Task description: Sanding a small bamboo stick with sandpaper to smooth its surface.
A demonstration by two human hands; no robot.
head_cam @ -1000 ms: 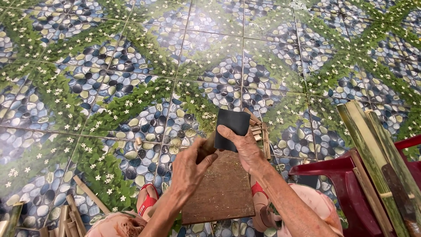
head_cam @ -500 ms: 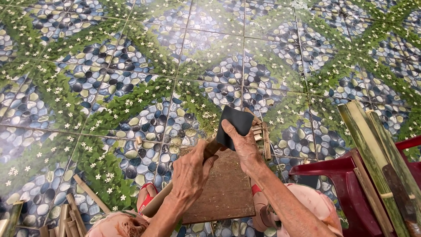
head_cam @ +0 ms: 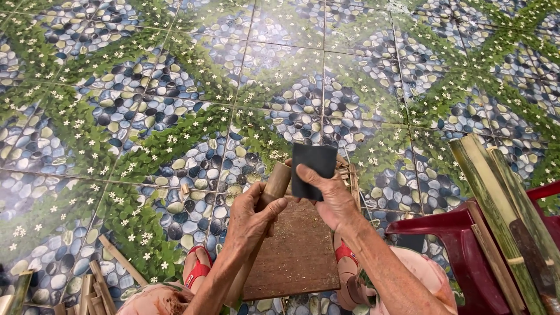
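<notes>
My left hand (head_cam: pixel 249 219) grips a brown bamboo tube (head_cam: pixel 276 181), which points up and away over a wooden board (head_cam: pixel 297 256). My right hand (head_cam: pixel 331 195) holds a dark square sheet of sandpaper (head_cam: pixel 312 166) pressed against the tube's upper end. The two hands are close together above the board, which lies on the floor between my feet in red sandals (head_cam: pixel 198 265).
The floor (head_cam: pixel 175 87) is tiled with a pebble and flower pattern. A red plastic chair (head_cam: pixel 461 245) at the right carries long green bamboo strips (head_cam: pixel 496 198). Cut bamboo pieces (head_cam: pixel 96 286) lie at the lower left, and small offcuts (head_cam: pixel 349 175) behind the board.
The bamboo tube has slid forward and upward through my left hand, so more of its end shows. The sandpaper has straightened from tilted to upright against it.
</notes>
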